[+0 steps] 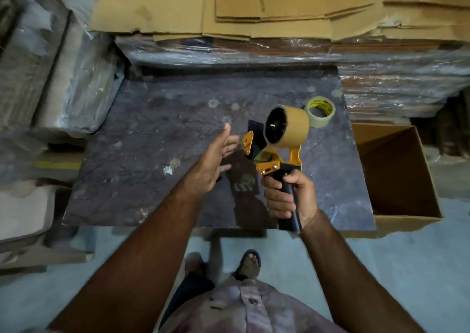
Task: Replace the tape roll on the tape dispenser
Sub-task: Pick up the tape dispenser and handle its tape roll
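Observation:
My right hand [288,196] grips the black handle of a yellow tape dispenser [273,158] and holds it upright above the dark table [157,142]. A brown tape roll [288,124] sits on the dispenser's hub. Just left of the dispenser's front plate, my left hand [216,159] hovers with its fingers spread and nothing in it. A second roll, clear tape with a yellow printed core [321,111], lies on the table behind the dispenser, partly hidden by the brown roll.
An open cardboard box [396,170] stands against the table's right side. Plastic-wrapped stacks [254,53] and flat cardboard sheets [279,4] rise behind the table, and wrapped bundles [63,78] crowd its left. My sandalled foot [250,261] is on the floor below.

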Available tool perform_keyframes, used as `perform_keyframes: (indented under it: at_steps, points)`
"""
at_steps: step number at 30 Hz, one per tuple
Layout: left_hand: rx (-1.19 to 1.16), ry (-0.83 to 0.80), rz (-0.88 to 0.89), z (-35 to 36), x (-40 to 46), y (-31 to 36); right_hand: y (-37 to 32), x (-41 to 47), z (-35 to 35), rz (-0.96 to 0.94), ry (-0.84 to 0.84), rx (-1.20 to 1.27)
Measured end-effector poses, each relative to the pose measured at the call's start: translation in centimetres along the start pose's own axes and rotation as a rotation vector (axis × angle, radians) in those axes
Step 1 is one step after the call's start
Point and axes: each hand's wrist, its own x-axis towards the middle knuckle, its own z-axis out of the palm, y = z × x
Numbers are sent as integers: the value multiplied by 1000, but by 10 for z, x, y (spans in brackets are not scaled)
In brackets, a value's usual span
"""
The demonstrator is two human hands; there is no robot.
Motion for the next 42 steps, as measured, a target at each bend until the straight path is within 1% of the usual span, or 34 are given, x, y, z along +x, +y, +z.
perform_keyframes:
  at_steps: [2, 4, 10, 14, 16, 17, 19, 21, 22, 23, 25, 28, 30, 32, 35, 37, 39, 42]
  points:
    - [-7, -45, 7, 1, -2, 10, 5, -4, 6, -3, -130, 28]
    - [-7, -74, 7, 2, -5, 15, 10, -9, 13, 3, -207, 32]
    - [-111, -107, 59, 18, -14, 19, 12, -16, 24, -8, -219, 13]
    - [-85, -113, 106, 22, -17, 22, 11, -19, 22, -14, -234, 27]
    - [-75, -89, 145, 22, -16, 23, 9, -20, 21, -40, -175, 4]
    - [-61, -71, 161, 22, -15, 24, 8, -20, 22, -59, -109, -22]
    - [27, -45, 191, 24, -15, 28, 7, -22, 24, -97, 110, -135]
    - [139, 22, 241, 24, -14, 34, 5, -22, 26, -137, 377, -292]
    - [188, 64, 258, 25, -14, 39, 4, -21, 26, -144, 479, -349]
    - [250, 104, 276, 26, -14, 42, 4, -19, 26, -140, 555, -383]
    - [384, 153, 289, 30, -13, 47, 2, -17, 25, -110, 649, -401]
    - [466, 218, 237, 37, -11, 52, 0, -16, 25, -94, 681, -361]
    - [489, 247, 212, 39, -12, 54, 0, -16, 25, -114, 627, -325]
    - [511, 257, 199, 37, -14, 55, 2, -17, 24, -127, 538, -266]
    - [478, 213, 211, 28, -16, 51, 1, -18, 25, -113, 484, -227]
    - [427, 145, 248, 21, -19, 48, -1, -19, 25, -102, 491, -209]
    - [359, 122, 291, 14, -25, 45, -3, -22, 24, -93, 504, -194]
    - [355, 85, 470, 3, -30, 36, -4, -24, 25, -79, 514, -192]
